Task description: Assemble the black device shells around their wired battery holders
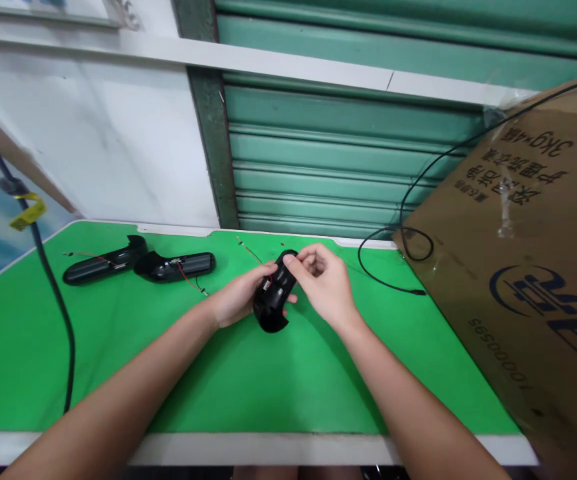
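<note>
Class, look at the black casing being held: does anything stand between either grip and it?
Nothing visible does: the left grip holds the black casing, and the right grip touches its far end. The nearest other casing lies apart, to the left.

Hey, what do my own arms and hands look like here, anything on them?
Your left hand and right hand are ungloved. Both forearms are bare, with no sleeve, watch or bracelet in view. I can't see any rings, though some fingers are partly hidden.
</note>
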`<act>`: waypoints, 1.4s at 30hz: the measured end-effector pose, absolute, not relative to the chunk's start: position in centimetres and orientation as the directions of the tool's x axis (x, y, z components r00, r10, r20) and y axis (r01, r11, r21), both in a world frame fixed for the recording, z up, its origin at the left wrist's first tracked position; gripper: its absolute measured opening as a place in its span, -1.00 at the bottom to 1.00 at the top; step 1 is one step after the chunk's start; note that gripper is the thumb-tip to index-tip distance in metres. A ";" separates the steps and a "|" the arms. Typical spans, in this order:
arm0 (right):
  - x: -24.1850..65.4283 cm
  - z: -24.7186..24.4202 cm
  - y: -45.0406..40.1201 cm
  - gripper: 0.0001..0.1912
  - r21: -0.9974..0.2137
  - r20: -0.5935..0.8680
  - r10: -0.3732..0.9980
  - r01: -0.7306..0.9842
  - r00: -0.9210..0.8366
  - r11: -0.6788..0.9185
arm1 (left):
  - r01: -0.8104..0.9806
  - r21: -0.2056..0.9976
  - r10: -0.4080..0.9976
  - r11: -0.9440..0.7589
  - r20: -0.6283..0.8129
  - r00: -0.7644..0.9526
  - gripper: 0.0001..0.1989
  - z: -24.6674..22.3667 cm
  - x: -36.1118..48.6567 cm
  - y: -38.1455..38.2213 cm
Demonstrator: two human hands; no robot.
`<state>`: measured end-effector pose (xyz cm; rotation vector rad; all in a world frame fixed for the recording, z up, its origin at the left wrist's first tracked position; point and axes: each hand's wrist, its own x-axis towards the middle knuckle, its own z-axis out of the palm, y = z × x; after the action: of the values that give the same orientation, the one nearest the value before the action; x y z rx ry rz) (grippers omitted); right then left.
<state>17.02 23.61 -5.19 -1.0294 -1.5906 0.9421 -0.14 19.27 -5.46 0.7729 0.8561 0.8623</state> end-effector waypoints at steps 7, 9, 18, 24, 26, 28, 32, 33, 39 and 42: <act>16.3 -5.5 22.9 -0.84 -0.904 0.385 0.912 0.141 -0.139 0.403 | -0.431 0.842 0.940 0.325 -0.239 0.243 -0.61 -5.2 1.1 19.0; 16.3 -5.5 22.5 -0.88 -0.856 0.462 0.873 0.181 -0.156 0.485 | -0.430 0.846 0.946 0.314 -0.243 0.213 -0.61 -5.2 1.3 19.0; 17.2 -5.6 22.8 -0.80 -0.547 0.632 0.611 0.285 -0.476 0.787 | -0.493 0.834 0.957 0.250 -0.289 -0.005 -0.81 -4.8 1.5 19.3; 17.5 -5.8 23.0 -0.58 -0.492 0.601 0.594 0.339 -0.535 0.802 | -0.462 0.862 0.976 0.208 -0.211 0.045 -0.64 -5.8 1.3 19.6; 17.5 -6.0 23.0 -0.51 -0.506 0.588 0.609 0.346 -0.532 0.790 | -0.446 0.871 0.978 0.207 -0.199 0.064 -0.57 -5.9 1.3 19.6; 17.5 -6.1 22.9 -0.50 -0.509 0.583 0.614 0.351 -0.531 0.786 | -0.432 0.879 0.978 0.204 -0.198 0.060 -0.57 -5.9 1.4 19.5; 17.5 -6.0 22.8 -0.51 -0.522 0.573 0.643 0.378 -0.508 0.764 | -0.405 0.890 0.977 0.211 -0.209 0.048 -0.57 -5.8 1.5 19.4; 17.5 -6.0 22.8 -0.51 -0.527 0.567 0.655 0.391 -0.500 0.755 | -0.407 0.888 0.976 0.214 -0.211 0.053 -0.56 -5.8 1.6 19.4; 17.6 -6.0 22.9 -0.49 -0.555 0.545 0.668 0.379 -0.507 0.740 | -0.426 0.878 0.974 0.216 -0.222 0.037 -0.52 -6.1 1.7 19.4; 17.6 -6.0 22.9 -0.48 -0.538 0.535 0.656 0.384 -0.533 0.750 | -0.432 0.880 0.976 0.198 -0.216 0.007 -0.57 -6.0 1.8 19.5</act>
<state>17.60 22.87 -6.04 -0.7762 -2.1912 0.4629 1.81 19.50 -6.02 0.7089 1.0002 1.2602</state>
